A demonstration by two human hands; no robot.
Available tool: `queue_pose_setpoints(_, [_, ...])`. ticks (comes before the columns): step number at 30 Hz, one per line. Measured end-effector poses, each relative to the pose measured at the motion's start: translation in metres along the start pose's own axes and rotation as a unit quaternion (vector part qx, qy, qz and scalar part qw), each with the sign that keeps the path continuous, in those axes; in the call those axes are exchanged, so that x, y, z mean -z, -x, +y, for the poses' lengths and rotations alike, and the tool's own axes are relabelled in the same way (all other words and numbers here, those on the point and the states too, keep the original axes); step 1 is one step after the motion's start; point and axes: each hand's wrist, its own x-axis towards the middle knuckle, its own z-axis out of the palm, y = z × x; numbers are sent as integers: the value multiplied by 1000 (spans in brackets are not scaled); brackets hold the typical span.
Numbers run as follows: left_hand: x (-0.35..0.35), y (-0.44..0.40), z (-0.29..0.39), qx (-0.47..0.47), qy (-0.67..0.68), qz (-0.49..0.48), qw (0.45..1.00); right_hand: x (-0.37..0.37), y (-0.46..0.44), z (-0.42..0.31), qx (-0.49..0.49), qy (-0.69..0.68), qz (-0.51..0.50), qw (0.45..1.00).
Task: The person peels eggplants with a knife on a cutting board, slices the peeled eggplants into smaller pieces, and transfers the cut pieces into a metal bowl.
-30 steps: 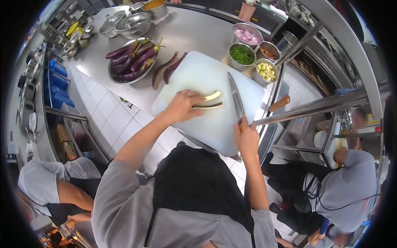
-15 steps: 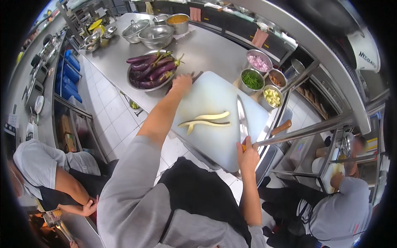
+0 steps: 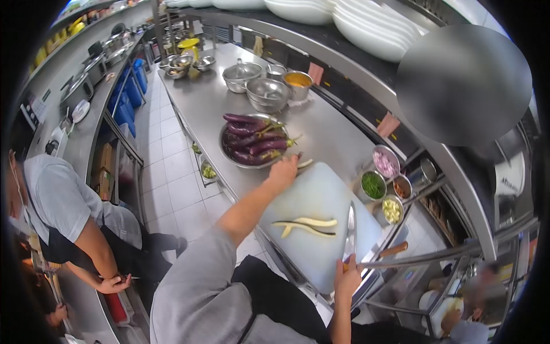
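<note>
My left hand is closed on an eggplant piece at the back left corner of the white cutting board; its pale cut side shows past my fingers. My right hand grips the handle of a knife, whose blade lies along the right part of the board. Between them, long cut eggplant strips rest on the board, pale flesh showing. Just behind my left hand, whole purple eggplants fill a metal colander.
Metal containers hold chopped onion, green pieces and pale cubes at the right. Metal bowls stand farther back. A wooden handle juts out beside the board. A co-worker stands at the left.
My left hand let go of the strips on the board, reached back left and took hold of an eggplant piece. The view has turned. My right hand stays on the knife.
</note>
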Motion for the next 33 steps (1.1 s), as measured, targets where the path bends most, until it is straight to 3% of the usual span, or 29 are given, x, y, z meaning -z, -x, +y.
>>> queue_pose_setpoints(3, [26, 11, 16, -46, -1, 94, 994, 4, -4, -3, -15, -23, -24, 999])
queue_pose_setpoints(5, [35, 14, 29, -100, 41, 43, 993, 14, -6, -13, -47, -31, -53, 997])
queue_pose_setpoints(7, [7, 6, 36, -211, 139, -80, 964, 12, -3, -11, -36, -30, -36, 998])
queue_pose_setpoints(9, [10, 15, 52, -276, 141, -109, 945, 11, -6, -14, -22, -30, -26, 999])
queue_pose_setpoints(11, [10, 19, 63, -268, 99, -119, 951, 14, -4, -8, -9, -26, -33, 999])
queue_pose_setpoints(12, [5, 27, 68, -268, 82, -132, 951, 5, -2, 5, 42, -56, 2, 998])
queue_pose_setpoints(14, [-35, 17, 67, -271, 93, -139, 948, 36, -3, -30, 27, -58, -32, 997])
queue_pose_setpoints(16, [-37, 31, 56, -267, 100, -21, 958, 36, -11, -28, -42, -10, -121, 992])
queue_pose_setpoints(17, [-38, 34, 57, -266, 104, 25, 958, 21, -12, -8, -17, -4, -123, 992])
queue_pose_setpoints(18, [-8, 46, 55, -313, 208, 84, 923, 31, -14, -13, -14, -33, -139, 990])
queue_pose_setpoints(19, [21, 62, 67, -238, 207, 42, 948, 31, -11, -12, -3, -66, -88, 994])
queue_pose_setpoints(22, [22, 95, 70, -280, 204, -51, 937, 41, -16, -19, -92, -135, -115, 980])
queue_pose_setpoints(24, [20, 119, 76, -273, 160, -105, 943, 38, -13, -14, -103, -132, -111, 980])
queue_pose_setpoints(28, [19, 134, 89, -274, 168, -53, 945, 46, -13, -16, -121, -160, -122, 972])
queue_pose_setpoints(33, [28, 132, 92, -294, 143, -107, 939, 41, -15, -9, -92, -167, -119, 974])
